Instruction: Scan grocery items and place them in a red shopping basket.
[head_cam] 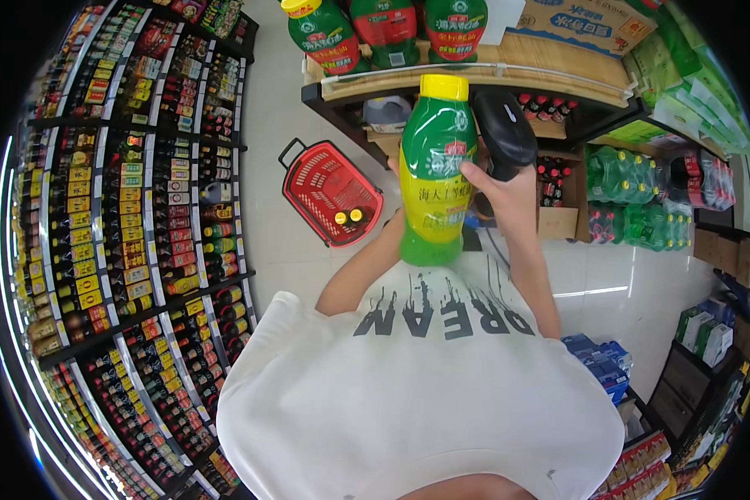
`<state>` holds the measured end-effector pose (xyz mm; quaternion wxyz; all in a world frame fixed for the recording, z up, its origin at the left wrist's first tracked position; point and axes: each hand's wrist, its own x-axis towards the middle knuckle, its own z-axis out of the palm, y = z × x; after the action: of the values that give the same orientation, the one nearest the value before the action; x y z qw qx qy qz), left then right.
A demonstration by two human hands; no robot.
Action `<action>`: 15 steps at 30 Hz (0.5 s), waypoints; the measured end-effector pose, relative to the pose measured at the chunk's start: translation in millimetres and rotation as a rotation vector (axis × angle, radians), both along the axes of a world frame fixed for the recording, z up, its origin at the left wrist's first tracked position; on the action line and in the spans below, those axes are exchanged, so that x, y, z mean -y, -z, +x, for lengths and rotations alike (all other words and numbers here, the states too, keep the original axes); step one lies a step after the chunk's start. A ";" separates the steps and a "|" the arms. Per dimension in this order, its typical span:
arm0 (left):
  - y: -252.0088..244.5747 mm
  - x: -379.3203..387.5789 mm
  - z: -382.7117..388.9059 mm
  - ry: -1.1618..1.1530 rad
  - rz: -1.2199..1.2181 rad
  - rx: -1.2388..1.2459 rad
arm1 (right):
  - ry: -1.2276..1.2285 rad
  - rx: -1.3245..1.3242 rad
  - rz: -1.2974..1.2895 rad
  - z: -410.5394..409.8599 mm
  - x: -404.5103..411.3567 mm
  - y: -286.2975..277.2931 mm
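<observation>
A large green plastic sauce bottle [440, 162] with a yellow cap stands out in front of my chest, its label facing up at me. My left hand [395, 165] is mostly hidden behind the bottle's left side and seems to support it. With my right hand [506, 190] I grip a black handheld barcode scanner [505, 128], while the thumb rests on the bottle's right side. Similar green bottles [384, 31] stand on the wooden shelf [537, 62] beyond.
A red shopping basket [306, 206] holding yellow-capped bottles sits on the floor at the left. Tall shelves of sauce bottles [131, 187] line the left. Packs of green drink bottles [622, 175], a cardboard box [581, 25] and blue packs [600, 365] are at the right.
</observation>
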<state>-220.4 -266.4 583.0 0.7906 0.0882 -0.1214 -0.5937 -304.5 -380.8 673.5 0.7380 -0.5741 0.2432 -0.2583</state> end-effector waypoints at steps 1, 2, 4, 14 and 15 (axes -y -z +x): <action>-1.4 1.4 0.5 -0.006 0.002 -0.043 | -0.045 -0.117 -0.052 -2.2 -0.7 2.6; -1.5 0.5 -1.3 -0.012 0.005 -0.087 | -0.045 -0.118 -0.045 -4.9 -5.7 5.0; -1.6 2.2 -2.2 -0.020 -0.006 -0.158 | 0.003 -0.135 -0.130 -0.7 -7.0 7.6; -2.0 6.9 0.0 -0.130 0.248 -0.289 | -0.053 -0.062 -0.027 -10.9 12.5 24.7; 1.3 5.8 3.5 -0.163 0.336 -0.243 | -0.045 -0.055 -0.026 -13.6 15.7 27.2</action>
<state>-217.0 -272.2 581.7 0.8191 0.1559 0.0829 -0.5458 -318.1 -396.5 646.3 0.7292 -0.5958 0.2470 -0.2287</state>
